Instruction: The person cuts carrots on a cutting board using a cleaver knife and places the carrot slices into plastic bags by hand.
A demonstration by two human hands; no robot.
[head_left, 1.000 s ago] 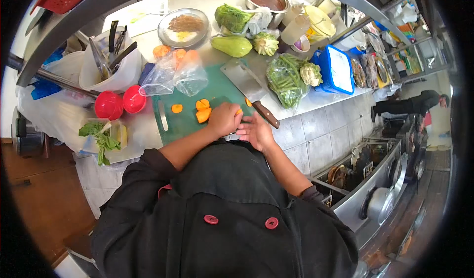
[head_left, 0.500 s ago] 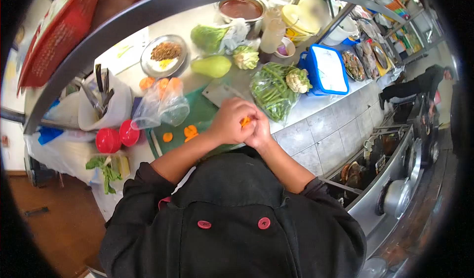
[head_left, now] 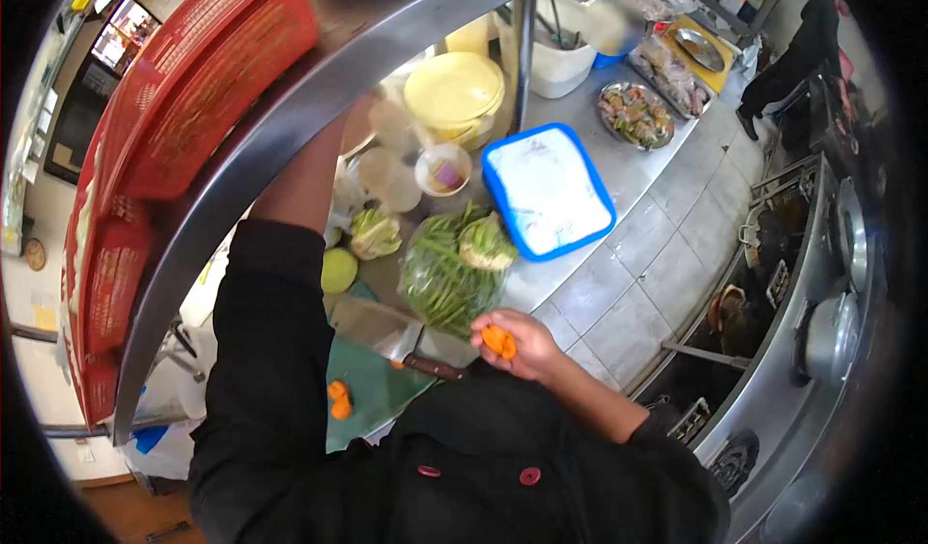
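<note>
Left to right: a red perforated plastic basket [head_left: 217, 89] stands beyond the curved steel rail [head_left: 224, 172]. My left forearm [head_left: 307, 184] extends up to this rail, where my left hand is hidden; I cannot tell the state of its fingers. Below, cut orange vegetable pieces [head_left: 339, 401] rest on the green cutting board [head_left: 382, 382]. The cleaver with a broad metal blade and brown handle [head_left: 372, 325] lies across the upper part of the board, beside green beans in clear plastic [head_left: 443, 271]. My right hand [head_left: 529, 339], near the beans, is turned palm up, its fingers curled around a small handful of orange pieces [head_left: 499, 341]. Above it, a white-topped container with a blue rim [head_left: 549, 193] sits on the metal tabletop [head_left: 633, 178]; farther right, a round platter of mixed food [head_left: 636, 116] rests near the edge.
</note>
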